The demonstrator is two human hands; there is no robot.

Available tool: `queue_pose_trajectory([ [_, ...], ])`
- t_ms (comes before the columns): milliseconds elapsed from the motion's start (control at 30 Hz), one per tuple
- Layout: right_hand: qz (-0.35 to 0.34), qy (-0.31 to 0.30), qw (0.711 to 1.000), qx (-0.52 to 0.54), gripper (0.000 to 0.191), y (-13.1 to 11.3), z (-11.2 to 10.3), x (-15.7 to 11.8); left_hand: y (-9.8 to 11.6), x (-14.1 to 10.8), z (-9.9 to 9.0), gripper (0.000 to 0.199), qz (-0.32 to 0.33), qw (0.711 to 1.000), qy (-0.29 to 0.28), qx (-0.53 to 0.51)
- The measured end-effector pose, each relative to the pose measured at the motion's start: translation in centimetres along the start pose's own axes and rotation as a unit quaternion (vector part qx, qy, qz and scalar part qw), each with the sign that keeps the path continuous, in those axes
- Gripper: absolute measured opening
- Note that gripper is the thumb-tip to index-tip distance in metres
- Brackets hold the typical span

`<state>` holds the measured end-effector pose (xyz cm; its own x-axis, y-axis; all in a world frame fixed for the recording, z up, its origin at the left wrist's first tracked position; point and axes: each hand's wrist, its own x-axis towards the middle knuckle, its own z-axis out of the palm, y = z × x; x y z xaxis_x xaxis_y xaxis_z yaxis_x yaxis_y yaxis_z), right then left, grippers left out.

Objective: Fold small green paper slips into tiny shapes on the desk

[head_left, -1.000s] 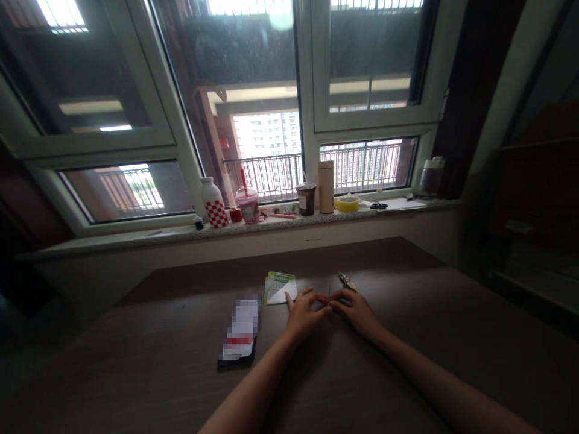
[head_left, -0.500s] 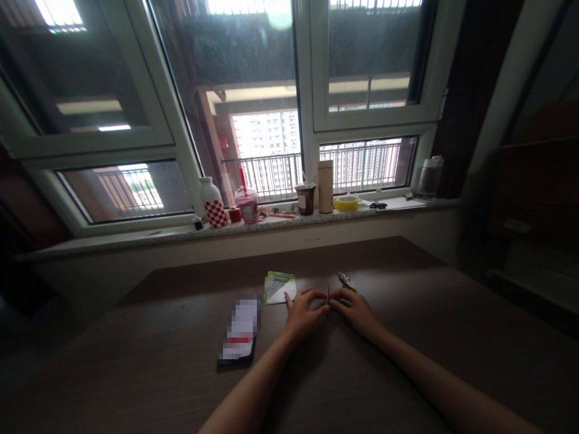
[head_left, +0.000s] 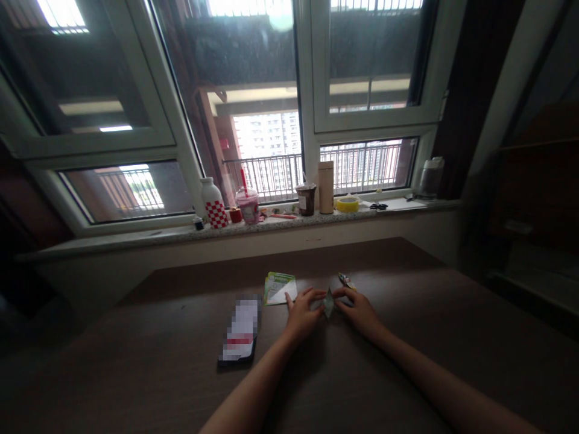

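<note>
Between my hands stands a small greenish folded piece of paper (head_left: 329,303), diamond-shaped as seen from here. My left hand (head_left: 302,313) pinches its left side with thumb and fingertips, while the little finger reaches out to a green-and-white printed stack of paper (head_left: 278,289). From the other side my right hand (head_left: 359,310) grips it, fingers bent and thumb close to the paper's edge. Just beyond the right fingers lies a small multicoloured folded piece (head_left: 346,281), partly covered by that hand.
A smartphone (head_left: 242,331) with a blurred screen rests on the brown table (head_left: 149,361), left of my forearm. On the windowsill (head_left: 176,237) stand a checkered bottle (head_left: 214,205), a pink drink cup (head_left: 247,206), a dark drink cup (head_left: 306,200), a tan flask (head_left: 325,188) and yellow tape (head_left: 347,205).
The folded paper, seen as a thin edge before, has spread into a diamond shape. My right fingers have moved slightly right, away from the left ones.
</note>
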<state>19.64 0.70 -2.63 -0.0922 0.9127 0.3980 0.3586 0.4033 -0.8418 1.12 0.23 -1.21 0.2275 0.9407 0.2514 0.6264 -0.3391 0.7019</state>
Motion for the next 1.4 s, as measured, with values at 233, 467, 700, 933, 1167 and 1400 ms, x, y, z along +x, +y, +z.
queue_pose_trajectory([
  [233, -0.040, -0.002, 0.998, -0.042, 0.027, 0.2, -0.3, 0.0, 0.2, 0.0, -0.1, 0.039, -0.003, 1.000, -0.008, 0.015],
  [467, -0.104, -0.021, 0.989, -0.100, 0.029, 0.5, -0.6, 0.0, 0.4, -0.2, 0.0, 0.039, -0.007, 1.000, 0.011, 0.014],
  [700, -0.130, -0.040, 0.979, -0.154, 0.030, 1.0, -0.5, -0.1, 0.6, -0.2, -0.1, 0.033, -0.033, 0.999, 0.022, 0.028],
  [933, -0.132, -0.053, 0.969, -0.201, 0.035, 1.3, -0.4, -0.1, 0.6, -0.2, -0.2, 0.035, -0.044, 0.998, 0.017, 0.043],
  [1167, -0.130, -0.050, 0.971, -0.195, 0.034, 1.3, -0.2, -0.3, 1.1, -0.3, -0.4, 0.024, -0.043, 0.997, 0.014, 0.056],
  [1400, -0.120, -0.054, 0.971, -0.199, 0.024, 0.9, -0.3, -0.5, 1.1, -0.4, -0.3, 0.021, -0.017, 0.997, 0.000, 0.081],
])
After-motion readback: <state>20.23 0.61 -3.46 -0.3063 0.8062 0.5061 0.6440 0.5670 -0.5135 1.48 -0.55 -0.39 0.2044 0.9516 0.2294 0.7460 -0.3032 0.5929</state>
